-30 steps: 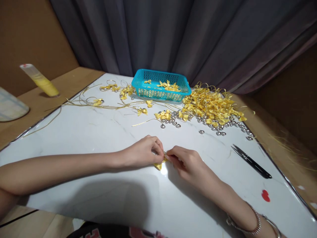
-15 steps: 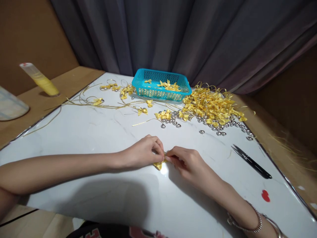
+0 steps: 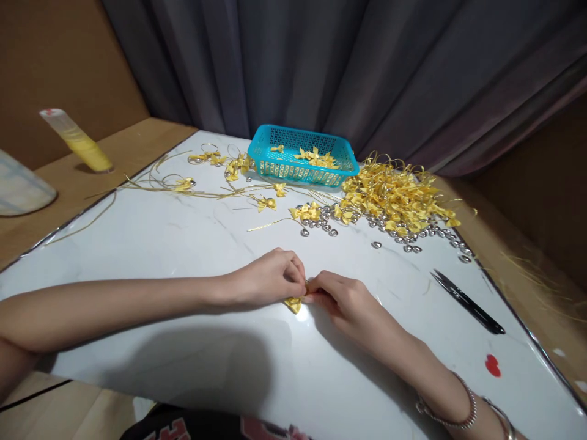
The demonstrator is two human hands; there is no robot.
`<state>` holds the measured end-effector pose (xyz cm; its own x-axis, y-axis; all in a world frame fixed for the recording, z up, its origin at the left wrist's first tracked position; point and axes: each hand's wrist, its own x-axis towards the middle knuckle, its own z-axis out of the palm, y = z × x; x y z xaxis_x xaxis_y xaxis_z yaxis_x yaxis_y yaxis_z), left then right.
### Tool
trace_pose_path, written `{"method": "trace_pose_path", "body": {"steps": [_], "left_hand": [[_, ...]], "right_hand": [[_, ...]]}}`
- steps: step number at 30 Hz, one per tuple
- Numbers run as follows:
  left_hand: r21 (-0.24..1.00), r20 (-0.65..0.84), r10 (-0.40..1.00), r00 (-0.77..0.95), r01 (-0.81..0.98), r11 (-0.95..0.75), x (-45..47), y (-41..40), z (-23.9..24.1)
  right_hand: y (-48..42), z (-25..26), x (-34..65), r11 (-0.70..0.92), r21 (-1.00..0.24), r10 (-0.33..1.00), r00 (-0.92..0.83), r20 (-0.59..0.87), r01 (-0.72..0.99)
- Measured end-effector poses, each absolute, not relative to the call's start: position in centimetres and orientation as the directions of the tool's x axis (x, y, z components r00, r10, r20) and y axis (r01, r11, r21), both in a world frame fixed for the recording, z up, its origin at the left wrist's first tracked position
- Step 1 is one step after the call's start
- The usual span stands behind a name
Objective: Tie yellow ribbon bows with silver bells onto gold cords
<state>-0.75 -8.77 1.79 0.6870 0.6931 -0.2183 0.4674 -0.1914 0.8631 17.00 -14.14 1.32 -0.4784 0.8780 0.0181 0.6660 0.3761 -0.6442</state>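
Note:
My left hand [image 3: 268, 281] and my right hand [image 3: 339, 299] meet at the middle of the white table [image 3: 183, 256]. Both pinch a small yellow ribbon bow [image 3: 293, 304] that rests on the tabletop between the fingertips. Fingers of both hands are closed around it. Bracelets circle my right wrist [image 3: 452, 409]. What sits inside the pinch besides the bow is hidden.
A turquoise basket [image 3: 302, 160] with yellow bows stands at the back. A heap of yellow bows [image 3: 394, 195] and several silver bells [image 3: 413, 241] lie to its right. Black scissors [image 3: 468, 301] lie at the right. Loose bows with strings [image 3: 183, 183], a glue bottle [image 3: 76, 140] at left.
Both hands stay pinched on the bow with only slight finger shifts. The camera has tilted a little, so the scene sits slightly lower and to the right.

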Motion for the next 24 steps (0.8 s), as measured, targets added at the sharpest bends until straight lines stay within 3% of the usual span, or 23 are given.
{"method": "trace_pose_path", "body": {"steps": [13, 24], "left_hand": [[0.874, -0.263, 0.685, 0.679, 0.469, -0.13, -0.85, -8.77, 2.08], [0.874, -0.217, 0.682, 0.699, 0.45, -0.183, -0.88, -8.68, 1.69]], "right_hand": [[-13.61, 1.27, 16.78, 0.336, -0.653, 0.901, -0.435, 0.013, 0.678], [-13.45, 1.0, 16.89, 0.323, -0.661, 0.902, -0.431, -0.001, 0.677]]}}
